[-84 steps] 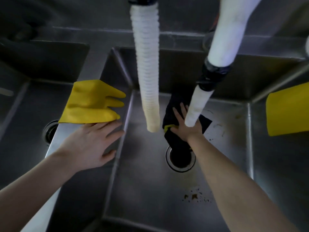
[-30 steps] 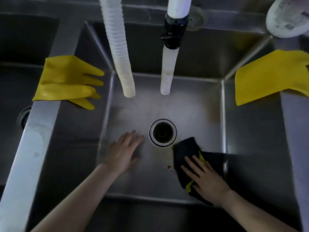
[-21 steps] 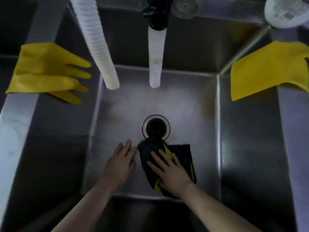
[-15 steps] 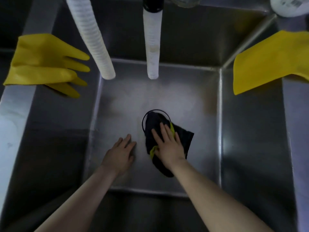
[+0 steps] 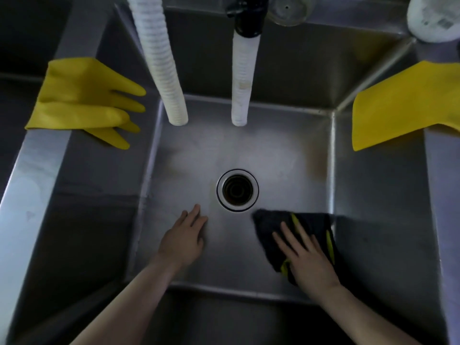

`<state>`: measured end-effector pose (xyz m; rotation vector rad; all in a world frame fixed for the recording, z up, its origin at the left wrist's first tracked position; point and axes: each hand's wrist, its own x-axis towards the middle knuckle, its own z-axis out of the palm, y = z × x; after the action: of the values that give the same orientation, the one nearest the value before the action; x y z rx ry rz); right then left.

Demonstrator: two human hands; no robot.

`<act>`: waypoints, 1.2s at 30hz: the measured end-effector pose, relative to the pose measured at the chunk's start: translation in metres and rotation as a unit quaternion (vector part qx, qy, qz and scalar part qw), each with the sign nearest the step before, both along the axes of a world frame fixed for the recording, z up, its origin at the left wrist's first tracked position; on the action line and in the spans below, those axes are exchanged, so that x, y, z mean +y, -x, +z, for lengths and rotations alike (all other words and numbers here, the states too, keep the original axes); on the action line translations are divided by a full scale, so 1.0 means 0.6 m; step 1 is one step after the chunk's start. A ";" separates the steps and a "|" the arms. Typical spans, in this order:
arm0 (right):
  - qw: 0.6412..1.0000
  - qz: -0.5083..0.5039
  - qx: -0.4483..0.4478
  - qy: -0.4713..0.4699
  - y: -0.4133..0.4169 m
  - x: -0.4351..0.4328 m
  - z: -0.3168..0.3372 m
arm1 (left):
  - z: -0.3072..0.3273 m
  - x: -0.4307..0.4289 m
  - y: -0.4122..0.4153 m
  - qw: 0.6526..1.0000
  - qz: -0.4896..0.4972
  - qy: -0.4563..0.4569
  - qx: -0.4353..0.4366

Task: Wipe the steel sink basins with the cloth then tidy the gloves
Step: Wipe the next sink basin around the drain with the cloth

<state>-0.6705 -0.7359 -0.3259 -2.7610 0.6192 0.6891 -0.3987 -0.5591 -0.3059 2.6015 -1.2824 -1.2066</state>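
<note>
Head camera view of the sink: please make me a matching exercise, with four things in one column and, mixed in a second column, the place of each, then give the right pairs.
Things:
1. cloth
2. drain
3. left hand
4. glove with fingers showing

Places:
A. flat on the basin floor, nothing under it
B. draped over the divider at the left of the basin
C. under the right hand, in the near right corner
D. middle of the basin floor

Pairs: 1-C, 2-D, 3-A, 4-B
</note>
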 end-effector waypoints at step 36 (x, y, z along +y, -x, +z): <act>0.990 -0.123 0.002 0.074 -0.031 -0.099 0.016 | 0.012 -0.078 0.056 0.993 -0.043 0.099 -0.055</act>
<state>-0.6520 -0.7956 -0.3164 -2.7484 1.0291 0.6142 -0.4321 -0.6058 -0.2990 2.5251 -1.4636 -0.9013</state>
